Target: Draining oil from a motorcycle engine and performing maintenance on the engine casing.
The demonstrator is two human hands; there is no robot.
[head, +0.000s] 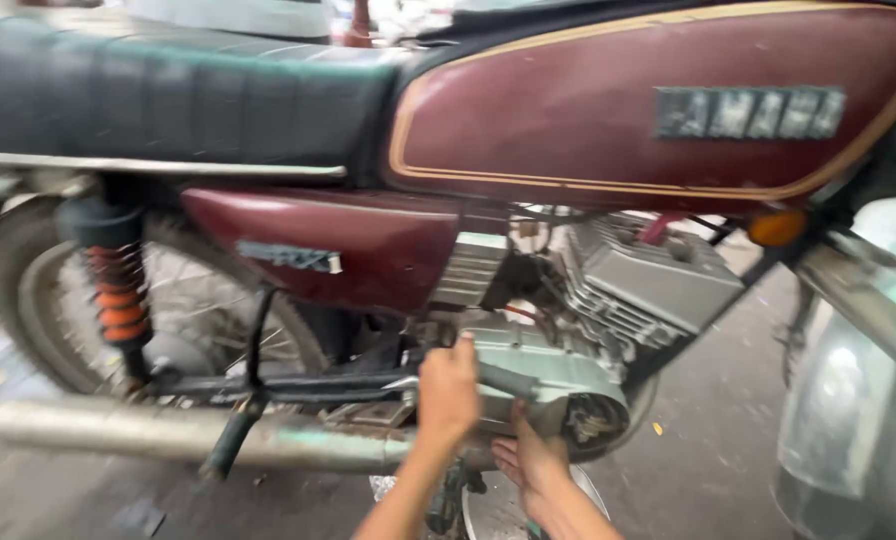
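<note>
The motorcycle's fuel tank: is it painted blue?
No, the fuel tank is dark red with a gold outline stripe.

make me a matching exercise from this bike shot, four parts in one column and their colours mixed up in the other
Parts:
1. fuel tank
2. rear shock spring
3. seat
4. exhaust pipe

Colours:
A. dull silver metal
B. orange
C. maroon with a gold pinstripe
D. black

Right pairs: 1-C, 2-B, 3-D, 4-A
</note>
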